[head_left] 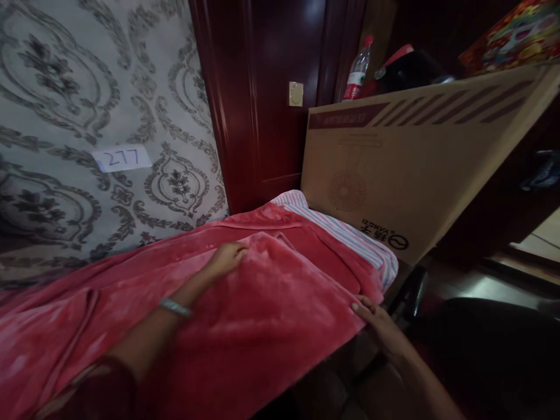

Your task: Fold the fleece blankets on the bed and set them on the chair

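Observation:
A red plush blanket [271,315] lies spread over a bed, with one layer folded across another. My left hand [227,258] is closed on the far edge of its upper layer, close to the wall side. At the right, my right hand [371,312] pinches the blanket's near right corner between thumb and fingers. Between the two hands the upper layer's edge runs fairly straight. Beyond it a lower red layer shows, and a striped sheet [350,230] sticks out at the bed's far end.
A large cardboard box [367,169] stands past the bed's end, with a plastic bottle [359,70] and a colourful package [520,38] behind or on it. Patterned wallpaper [109,87] bears a paper label [125,158] reading 277. A dark chair [490,350] is at the right.

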`<state>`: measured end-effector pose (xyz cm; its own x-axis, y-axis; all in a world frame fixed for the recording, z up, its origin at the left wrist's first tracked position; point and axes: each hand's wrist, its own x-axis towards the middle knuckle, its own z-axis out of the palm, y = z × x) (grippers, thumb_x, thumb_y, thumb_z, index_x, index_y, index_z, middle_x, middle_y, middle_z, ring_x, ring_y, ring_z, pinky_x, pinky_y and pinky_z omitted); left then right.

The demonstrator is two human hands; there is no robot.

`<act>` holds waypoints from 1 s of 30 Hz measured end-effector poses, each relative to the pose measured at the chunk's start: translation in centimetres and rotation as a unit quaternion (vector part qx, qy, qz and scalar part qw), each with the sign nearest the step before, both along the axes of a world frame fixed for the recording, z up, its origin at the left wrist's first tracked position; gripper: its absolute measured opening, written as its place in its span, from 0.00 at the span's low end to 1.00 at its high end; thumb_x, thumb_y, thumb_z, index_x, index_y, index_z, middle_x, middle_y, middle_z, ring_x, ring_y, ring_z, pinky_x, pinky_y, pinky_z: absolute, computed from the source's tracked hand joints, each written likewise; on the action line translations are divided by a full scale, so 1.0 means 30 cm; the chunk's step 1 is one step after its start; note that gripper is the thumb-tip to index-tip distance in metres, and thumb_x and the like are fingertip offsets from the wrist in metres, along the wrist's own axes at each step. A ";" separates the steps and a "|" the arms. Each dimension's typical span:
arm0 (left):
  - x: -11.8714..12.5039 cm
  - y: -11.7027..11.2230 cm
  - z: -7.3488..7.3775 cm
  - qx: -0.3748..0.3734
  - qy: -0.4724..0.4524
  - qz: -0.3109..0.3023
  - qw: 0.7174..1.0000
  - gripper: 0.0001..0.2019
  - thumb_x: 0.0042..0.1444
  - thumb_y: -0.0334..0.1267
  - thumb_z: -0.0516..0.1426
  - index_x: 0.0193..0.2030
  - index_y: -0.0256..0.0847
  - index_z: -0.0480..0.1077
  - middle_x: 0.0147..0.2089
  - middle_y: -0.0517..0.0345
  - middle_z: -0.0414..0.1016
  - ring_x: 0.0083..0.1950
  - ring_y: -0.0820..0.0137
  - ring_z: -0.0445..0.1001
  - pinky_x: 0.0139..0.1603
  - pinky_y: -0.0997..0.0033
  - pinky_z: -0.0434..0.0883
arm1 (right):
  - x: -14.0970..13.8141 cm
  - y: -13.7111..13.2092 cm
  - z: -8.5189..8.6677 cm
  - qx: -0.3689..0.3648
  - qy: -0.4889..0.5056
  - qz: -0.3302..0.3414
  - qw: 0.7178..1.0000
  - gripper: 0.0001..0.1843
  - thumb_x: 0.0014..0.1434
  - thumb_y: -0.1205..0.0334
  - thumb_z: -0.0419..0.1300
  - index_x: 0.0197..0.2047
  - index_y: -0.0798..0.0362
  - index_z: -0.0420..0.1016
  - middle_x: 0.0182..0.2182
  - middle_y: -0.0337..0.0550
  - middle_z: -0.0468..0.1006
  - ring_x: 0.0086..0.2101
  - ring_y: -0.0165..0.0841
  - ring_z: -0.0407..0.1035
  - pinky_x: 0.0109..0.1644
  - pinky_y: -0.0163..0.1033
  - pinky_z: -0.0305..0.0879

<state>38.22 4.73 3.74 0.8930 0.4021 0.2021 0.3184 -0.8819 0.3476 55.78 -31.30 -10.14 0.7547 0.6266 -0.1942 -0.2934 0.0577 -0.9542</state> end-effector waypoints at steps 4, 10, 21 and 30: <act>0.359 -0.065 0.021 0.002 0.013 -0.033 0.999 0.16 0.65 0.34 0.49 0.50 0.37 0.78 0.51 0.50 0.81 0.52 0.66 0.78 0.54 0.70 0.70 | 0.000 -0.001 0.013 0.002 -0.024 -0.008 1.000 0.24 0.44 0.41 0.73 0.39 0.47 0.80 0.37 0.43 0.81 0.35 0.40 0.76 0.42 0.42 0.73; 0.508 -0.015 -0.036 0.032 0.109 0.086 0.990 0.12 0.61 0.40 0.58 0.39 0.34 0.80 0.47 0.37 0.81 0.51 0.56 0.78 0.50 0.63 0.71 | 0.003 -0.011 0.017 -0.039 -0.052 -0.013 0.998 0.28 0.41 0.37 0.73 0.38 0.50 0.81 0.38 0.44 0.80 0.40 0.43 0.74 0.45 0.42 0.72; 0.565 0.058 0.038 0.030 0.192 0.109 0.975 0.09 0.57 0.38 0.60 0.39 0.35 0.80 0.42 0.44 0.82 0.45 0.59 0.80 0.43 0.67 0.73 | -0.009 -0.004 0.045 -0.054 -0.002 -0.009 0.998 0.29 0.41 0.38 0.73 0.40 0.51 0.82 0.40 0.45 0.82 0.42 0.47 0.75 0.49 0.48 0.72; 0.599 0.061 -0.033 0.000 0.206 0.096 0.974 0.16 0.63 0.47 0.60 0.52 0.39 0.74 0.52 0.50 0.77 0.50 0.62 0.77 0.51 0.58 0.75 | 0.001 -0.026 0.018 -0.043 -0.057 0.014 0.997 0.24 0.46 0.40 0.71 0.40 0.49 0.83 0.41 0.44 0.82 0.42 0.44 0.76 0.47 0.43 0.73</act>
